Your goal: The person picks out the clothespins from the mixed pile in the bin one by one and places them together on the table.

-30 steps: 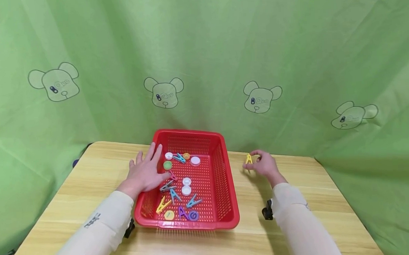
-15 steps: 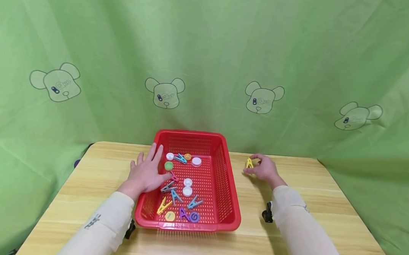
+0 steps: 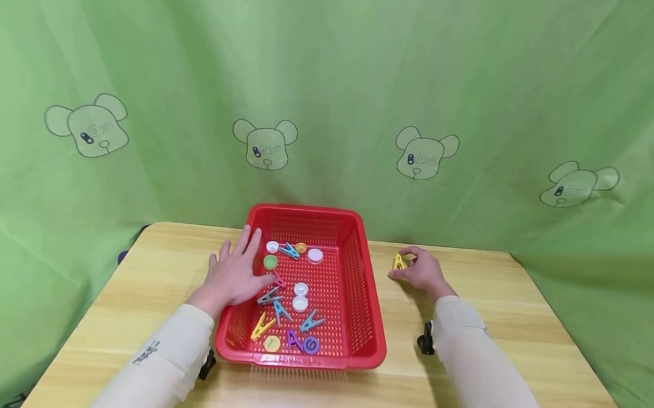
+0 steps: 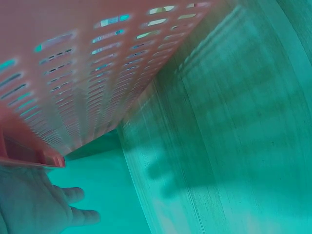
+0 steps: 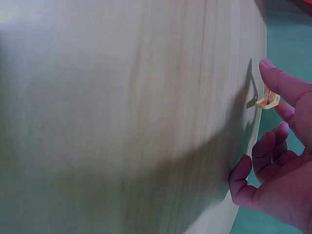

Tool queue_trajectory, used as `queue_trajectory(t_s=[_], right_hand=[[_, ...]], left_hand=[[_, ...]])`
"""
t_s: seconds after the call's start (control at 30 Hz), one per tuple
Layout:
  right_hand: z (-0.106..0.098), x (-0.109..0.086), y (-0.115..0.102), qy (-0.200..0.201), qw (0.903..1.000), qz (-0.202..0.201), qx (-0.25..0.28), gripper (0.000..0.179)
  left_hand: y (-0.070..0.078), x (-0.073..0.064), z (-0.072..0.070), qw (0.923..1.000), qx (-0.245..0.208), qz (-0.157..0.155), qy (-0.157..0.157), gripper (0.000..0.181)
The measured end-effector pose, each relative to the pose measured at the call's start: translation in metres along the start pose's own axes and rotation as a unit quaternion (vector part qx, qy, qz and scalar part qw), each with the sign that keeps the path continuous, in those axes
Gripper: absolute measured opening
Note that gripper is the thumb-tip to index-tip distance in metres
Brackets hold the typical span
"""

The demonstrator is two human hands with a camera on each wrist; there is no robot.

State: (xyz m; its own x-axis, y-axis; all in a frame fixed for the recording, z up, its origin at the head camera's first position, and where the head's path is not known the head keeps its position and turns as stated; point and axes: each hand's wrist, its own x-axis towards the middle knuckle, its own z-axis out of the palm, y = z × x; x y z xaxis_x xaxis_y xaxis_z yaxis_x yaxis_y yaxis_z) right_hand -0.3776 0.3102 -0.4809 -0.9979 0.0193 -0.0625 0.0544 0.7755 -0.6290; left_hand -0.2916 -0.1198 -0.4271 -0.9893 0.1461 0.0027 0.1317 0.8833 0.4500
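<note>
My right hand [image 3: 424, 270] pinches a yellow clothespin [image 3: 398, 262] between thumb and index finger, to the right of the red basket [image 3: 301, 362]. In the right wrist view the yellow clothespin [image 5: 268, 100] shows beside the thumb, close over the tabletop, with the other fingers curled loosely. My left hand [image 3: 233, 278] rests on the basket's left rim with its fingers spread, the thumb reaching inside over a pink clothespin [image 3: 278, 280]. In the left wrist view the left hand [image 4: 34, 202] lies against the rim outside the perforated wall [image 4: 83, 78].
Inside the basket lie blue clothespins [image 3: 312, 321], a grey clothespin [image 3: 268, 296], a yellow one, a purple clothespin [image 3: 294, 340] and several round caps, such as a green cap [image 3: 270, 262] and white caps [image 3: 301, 303]. A green curtain [image 3: 323, 107] hangs behind the wooden table [image 3: 475, 325].
The right hand has lowered slightly toward the table with the yellow clothespin, which has tilted a little. The left hand stays on the basket rim. The head view has shifted slightly.
</note>
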Motion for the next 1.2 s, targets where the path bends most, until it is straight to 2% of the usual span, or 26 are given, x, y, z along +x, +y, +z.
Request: queue_trajectory(t_s=[0.23, 0.5, 0.83, 1.03, 1.2], right_hand=[[0.001, 0.002, -0.006, -0.007, 0.9998, -0.003, -0.020, 0.065], [0.002, 0.003, -0.002, -0.013, 0.9995, -0.012, -0.025, 0.064], [0.003, 0.002, 0.001, -0.018, 0.9994, -0.013, -0.027, 0.065], [-0.007, -0.002, -0.003, -0.027, 0.9995, -0.014, -0.012, 0.072], [-0.021, 0.000, -0.017, -0.038, 0.9991, -0.018, 0.003, 0.077]], left_hand=[[0.000, 0.001, -0.002, 1.0000, 0.009, -0.001, -0.003, 0.104], [0.002, 0.001, -0.002, 1.0000, 0.007, 0.001, 0.005, 0.104], [0.002, 0.000, -0.001, 1.0000, 0.002, -0.003, -0.002, 0.105], [0.004, 0.000, 0.000, 1.0000, 0.004, 0.002, 0.000, 0.105], [0.003, -0.001, -0.003, 1.0000, 0.007, 0.004, 0.000, 0.104]])
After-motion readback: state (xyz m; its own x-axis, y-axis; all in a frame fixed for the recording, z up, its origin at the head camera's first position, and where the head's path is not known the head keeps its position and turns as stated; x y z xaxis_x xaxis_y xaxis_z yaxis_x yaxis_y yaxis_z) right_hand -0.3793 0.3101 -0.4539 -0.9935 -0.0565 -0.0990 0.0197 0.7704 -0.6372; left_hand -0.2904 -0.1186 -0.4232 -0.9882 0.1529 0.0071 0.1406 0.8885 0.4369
